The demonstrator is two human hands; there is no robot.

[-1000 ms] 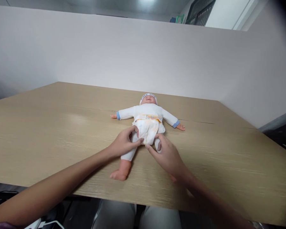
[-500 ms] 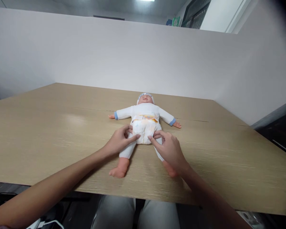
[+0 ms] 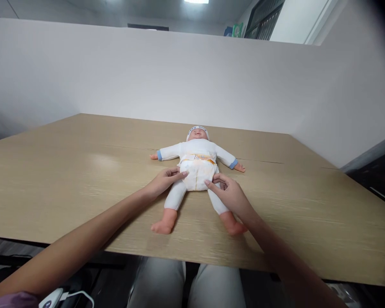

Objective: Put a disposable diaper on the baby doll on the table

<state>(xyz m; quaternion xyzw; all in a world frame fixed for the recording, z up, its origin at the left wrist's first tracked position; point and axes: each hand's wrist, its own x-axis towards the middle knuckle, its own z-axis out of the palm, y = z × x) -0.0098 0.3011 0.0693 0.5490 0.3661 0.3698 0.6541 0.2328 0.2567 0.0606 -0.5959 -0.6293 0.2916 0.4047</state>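
A baby doll (image 3: pixel 198 147) lies on its back on the table, head away from me, arms and legs spread. It wears a white suit with blue cuffs and a white cap with dark lettering. Around its hips is a white diaper (image 3: pixel 197 174) with an orange printed waistband and a yellow line down the front. My left hand (image 3: pixel 167 179) pinches the diaper's left leg edge between thumb and fingers. On the other side, my right hand (image 3: pixel 229 190) holds the right leg edge, thumb on the front and fingers curled at the side.
The wooden table (image 3: pixel 99 184) has thin seams across its surface. A white partition wall (image 3: pixel 186 72) rises behind it. Below the near edge are my legs (image 3: pixel 162 282) and a white device with a cable (image 3: pixel 56 297). A dark object (image 3: pixel 378 171) stands at the right.
My left hand has moved slightly up along the diaper's side, and my right hand has shifted a little outward. The diaper front looks flatter and wider. The view has shifted slightly.
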